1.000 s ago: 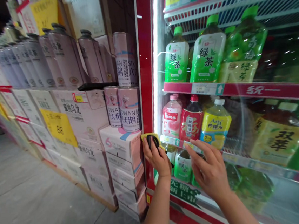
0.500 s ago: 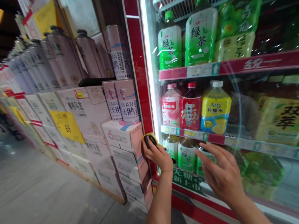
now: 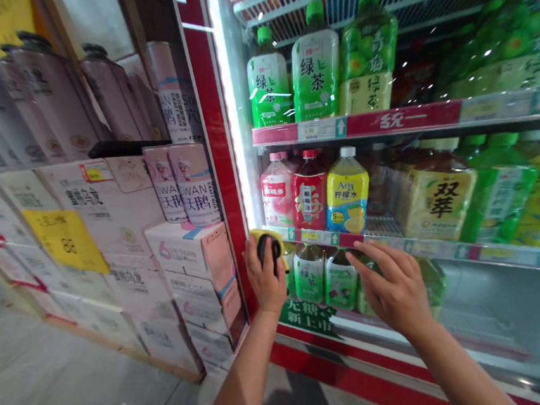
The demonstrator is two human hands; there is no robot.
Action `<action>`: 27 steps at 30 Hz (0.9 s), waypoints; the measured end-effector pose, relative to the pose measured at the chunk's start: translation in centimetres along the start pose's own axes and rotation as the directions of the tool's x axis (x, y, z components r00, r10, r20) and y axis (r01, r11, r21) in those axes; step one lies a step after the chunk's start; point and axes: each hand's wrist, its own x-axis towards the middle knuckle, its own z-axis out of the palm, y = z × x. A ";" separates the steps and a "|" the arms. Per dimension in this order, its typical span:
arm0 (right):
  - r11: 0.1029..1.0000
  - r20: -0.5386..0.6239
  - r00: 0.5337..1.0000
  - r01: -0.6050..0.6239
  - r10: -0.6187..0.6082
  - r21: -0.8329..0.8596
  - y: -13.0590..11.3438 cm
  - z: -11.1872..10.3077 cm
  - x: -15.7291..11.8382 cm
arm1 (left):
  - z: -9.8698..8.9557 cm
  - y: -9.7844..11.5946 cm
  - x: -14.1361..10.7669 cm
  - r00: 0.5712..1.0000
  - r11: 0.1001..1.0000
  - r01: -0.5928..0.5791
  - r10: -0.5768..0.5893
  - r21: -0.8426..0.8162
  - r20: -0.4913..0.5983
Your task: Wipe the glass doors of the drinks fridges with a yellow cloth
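Drinks cooler (image 3: 213,138) fills my right view. My left hand (image 3: 263,279) grips a black-and-yellow object (image 3: 269,248); my right hand (image 3: 395,286) is open, fingers (image 3: 375,259) spread near the shelf rail (image 3: 316,237).

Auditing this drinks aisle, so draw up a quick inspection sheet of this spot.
Surface: grey tiled floor beside the stacks.
Things: the left hand grips a black-and-yellow handheld object by the cooler's red frame; the right hand is spread at the glass door, near the green tea bottles.
Clutter: stacked pink cartons and cans beside the cooler.
Hands: left closed, right open.
Cables: nothing seen.
Surroundings: yellow price sign on the cartons.
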 end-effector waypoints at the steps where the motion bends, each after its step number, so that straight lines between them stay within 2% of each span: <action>1: 1.000 -0.004 1.000 -0.009 0.009 -0.015 0.4 -0.3 -0.1 | 0.3 0.6 0.7 0.993 0.993 0.115 -0.115 -0.011 -0.031; 2: 0.999 -0.012 1.000 -0.022 0.022 -0.029 0.8 -0.6 -0.1 | 0.6 1.5 1.6 0.977 0.978 0.206 -0.208 -0.030 -0.056; 4: 0.998 -0.030 0.999 -0.047 0.045 -0.046 1.6 -1.3 0.0 | 1.1 4.5 3.5 0.951 0.954 0.296 -0.299 -0.056 -0.082; 6: 0.996 -0.042 0.997 -0.068 0.065 -0.052 2.2 -1.9 0.1 | 1.4 7.7 4.5 0.962 0.961 0.268 -0.271 -0.067 -0.035; 8: 0.995 -0.050 0.995 -0.084 0.082 -0.058 2.6 -2.3 0.1 | 1.3 9.8 4.1 0.989 0.986 0.142 -0.137 -0.085 0.063; 10: 0.994 -0.058 0.994 -0.092 0.088 -0.064 3.0 -2.5 -0.1 | 0.9 9.9 2.7 0.988 0.993 -0.054 0.068 -0.103 0.138; 12: 0.994 -0.063 0.995 -0.084 0.080 -0.073 3.3 -2.6 -0.3 | 0.6 8.4 1.1 0.958 0.962 -0.253 0.263 -0.102 0.114; 13: 0.994 -0.066 0.995 -0.079 0.074 -0.080 3.5 -2.7 -0.5 | 0.5 7.4 0.6 0.944 0.945 -0.315 0.322 -0.085 0.078; 15: 0.991 -0.079 0.994 -0.077 0.069 -0.106 3.9 -3.1 -0.6 | 0.6 5.8 0.6 0.951 0.951 -0.307 0.308 -0.035 0.015; 17: 0.987 -0.103 0.992 -0.090 0.076 -0.134 4.3 -3.5 -0.6 | 1.1 6.0 1.9 0.981 0.980 -0.195 0.194 -0.038 -0.014; 19: 0.982 -0.124 0.988 -0.110 0.091 -0.155 4.7 -3.9 -0.4 | 1.9 8.0 3.6 0.999 0.995 -0.046 0.044 -0.089 -0.025; 21: 0.977 -0.134 0.985 -0.132 0.110 -0.169 5.1 -4.1 -0.3 | 2.6 10.8 4.8 0.999 0.990 0.032 -0.034 -0.139 -0.009; 22: 0.974 -0.135 0.984 -0.142 0.119 -0.175 5.3 -4.2 -0.4 | 2.8 12.0 4.9 1.000 0.987 0.023 -0.020 -0.160 0.018; 24: 0.972 -0.129 0.984 -0.145 0.123 -0.184 5.6 -4.2 -0.7 | 3.0 13.3 4.0 0.991 0.978 -0.096 0.112 -0.186 0.076; 26: 0.975 -0.116 0.988 -0.125 0.105 -0.184 5.9 -4.2 -1.1 | 3.1 12.8 2.2 0.957 0.950 -0.254 0.274 -0.180 0.098; 27: 0.977 -0.114 0.989 -0.111 0.091 -0.182 6.1 -4.2 -1.3 | 3.1 12.1 1.4 0.946 0.942 -0.296 0.312 -0.159 0.088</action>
